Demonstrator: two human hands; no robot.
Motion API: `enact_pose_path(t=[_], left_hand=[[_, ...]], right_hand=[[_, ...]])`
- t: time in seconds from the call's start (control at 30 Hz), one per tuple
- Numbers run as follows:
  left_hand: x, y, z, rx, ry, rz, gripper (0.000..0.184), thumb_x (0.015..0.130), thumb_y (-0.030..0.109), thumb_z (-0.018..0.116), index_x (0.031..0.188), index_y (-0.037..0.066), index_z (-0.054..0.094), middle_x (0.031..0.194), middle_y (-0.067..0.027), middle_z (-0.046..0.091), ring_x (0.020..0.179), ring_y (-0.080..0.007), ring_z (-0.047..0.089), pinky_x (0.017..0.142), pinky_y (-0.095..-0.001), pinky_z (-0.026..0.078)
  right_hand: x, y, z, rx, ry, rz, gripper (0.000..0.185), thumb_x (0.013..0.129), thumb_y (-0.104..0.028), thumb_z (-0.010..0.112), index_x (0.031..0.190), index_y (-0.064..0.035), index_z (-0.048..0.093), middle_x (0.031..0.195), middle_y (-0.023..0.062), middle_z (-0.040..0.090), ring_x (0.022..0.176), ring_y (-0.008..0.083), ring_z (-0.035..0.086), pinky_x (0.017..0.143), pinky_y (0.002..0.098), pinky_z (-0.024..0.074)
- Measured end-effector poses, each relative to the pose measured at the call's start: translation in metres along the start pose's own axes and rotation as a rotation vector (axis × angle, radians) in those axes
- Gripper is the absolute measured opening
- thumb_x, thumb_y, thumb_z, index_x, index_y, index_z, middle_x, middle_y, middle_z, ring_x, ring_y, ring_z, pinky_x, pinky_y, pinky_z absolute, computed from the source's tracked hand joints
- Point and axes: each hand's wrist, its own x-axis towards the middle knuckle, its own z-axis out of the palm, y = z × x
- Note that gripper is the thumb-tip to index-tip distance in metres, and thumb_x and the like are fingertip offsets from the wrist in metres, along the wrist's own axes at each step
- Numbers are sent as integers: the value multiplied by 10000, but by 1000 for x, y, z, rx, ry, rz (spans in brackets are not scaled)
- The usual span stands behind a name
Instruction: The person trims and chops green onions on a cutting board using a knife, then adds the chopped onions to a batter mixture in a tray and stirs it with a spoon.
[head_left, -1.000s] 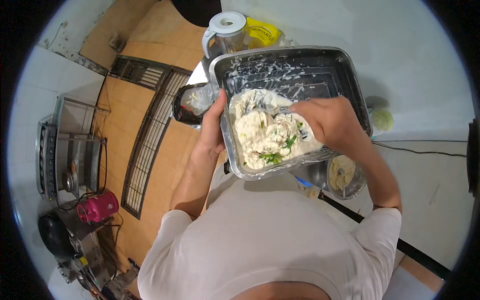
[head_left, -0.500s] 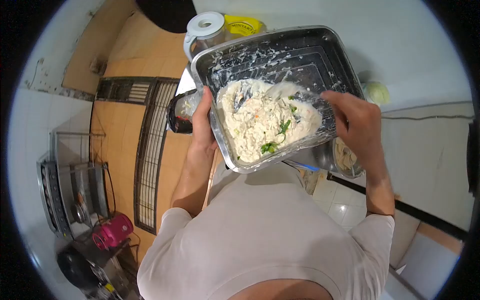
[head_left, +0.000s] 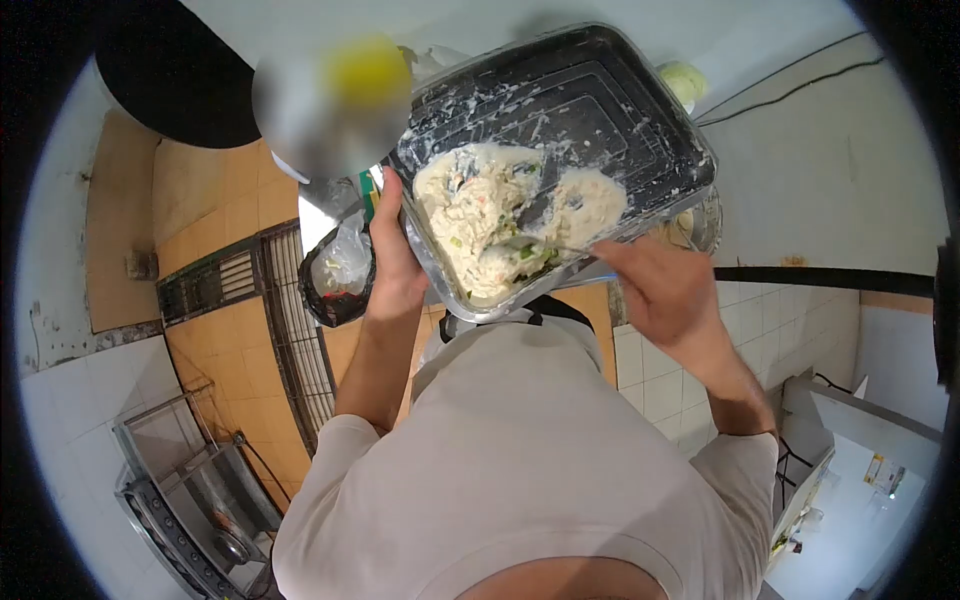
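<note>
A rectangular metal tray (head_left: 590, 110) is tilted in front of me, its dark inner base smeared with white residue. Creamy white mixture (head_left: 465, 205) with green and orange bits lies mostly in its lower left part. My left hand (head_left: 398, 245) grips the tray's left edge, thumb over the rim. A spoon (head_left: 572, 250) is in the closed fingers of my right hand (head_left: 665, 295), above the near rim. The spoon's bowl sits in the mixture by the green pieces, partly covered.
Left of the tray hangs or stands a black plastic bag (head_left: 318, 300) with clear plastic inside. Pale green cabbage (head_left: 683, 82) is beyond the right corner. A bowl (head_left: 710, 222) is partly hidden under the tray. A stove (head_left: 190, 520) stands far left.
The spoon has moved from the middle right of the tray down and left into the mixture and green pieces. My view has turned, and some mixture now lies apart on the right.
</note>
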Motion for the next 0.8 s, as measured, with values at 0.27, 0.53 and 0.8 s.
enact_pose_path(t=[0.27, 0.53, 0.8], left_hand=[[-13, 2, 21, 46, 50, 25, 660, 1049, 542, 351, 1407, 1, 470, 1344, -190, 594, 1202, -305, 616, 1045, -431, 489], [-24, -19, 34, 181, 146, 194, 627, 1044, 518, 417, 1361, -15, 504, 1250, -171, 646, 1115, -246, 663, 959, -375, 534], [-26, -30, 52, 122, 230, 233, 595, 1050, 496, 435, 1329, -23, 512, 1252, -144, 635, 1105, -224, 651, 962, -369, 514]], right_hand=[[14, 26, -2, -96, 149, -20, 184, 841, 9, 644, 1001, -74, 681, 759, 89, 605, 637, 294, 612, 536, 380, 476], [68, 33, -7, 146, 103, 34, 96, 958, -108, 579, 924, -34, 630, 805, 146, 668, 716, 361, 658, 624, 439, 514], [78, 48, -7, 179, -297, -44, 139, 978, -140, 577, 967, -32, 665, 766, 193, 653, 680, 372, 624, 596, 417, 463]])
